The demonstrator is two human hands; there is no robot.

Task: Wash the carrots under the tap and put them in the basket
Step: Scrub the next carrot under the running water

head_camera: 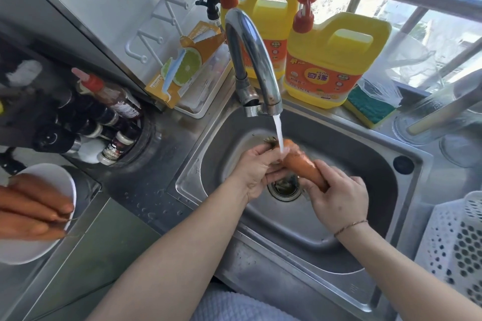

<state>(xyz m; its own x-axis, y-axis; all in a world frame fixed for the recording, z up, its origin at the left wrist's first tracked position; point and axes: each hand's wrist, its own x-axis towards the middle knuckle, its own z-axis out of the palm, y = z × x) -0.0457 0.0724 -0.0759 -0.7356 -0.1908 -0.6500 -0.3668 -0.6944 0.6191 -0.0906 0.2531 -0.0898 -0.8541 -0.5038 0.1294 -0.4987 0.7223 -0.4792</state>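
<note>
One carrot (302, 164) is held over the steel sink (365, 154), its thick end under the water running from the tap (254, 60); the left hand (257, 172) is curled round that wet end and the right hand (339, 203) grips the narrow end. More carrots (34, 206) lie on a white plate (52, 174) on the bench (99, 242) to the left. The white perforated basket (453, 242) stands just right of the sink.

The carrot (303, 167) is orange; the basket (455, 245) white, patterned with round holes. Far behind stand yellow jugs (336, 60) — red pumps, orange labels — and the sink (339, 263) is grey steel.
</note>
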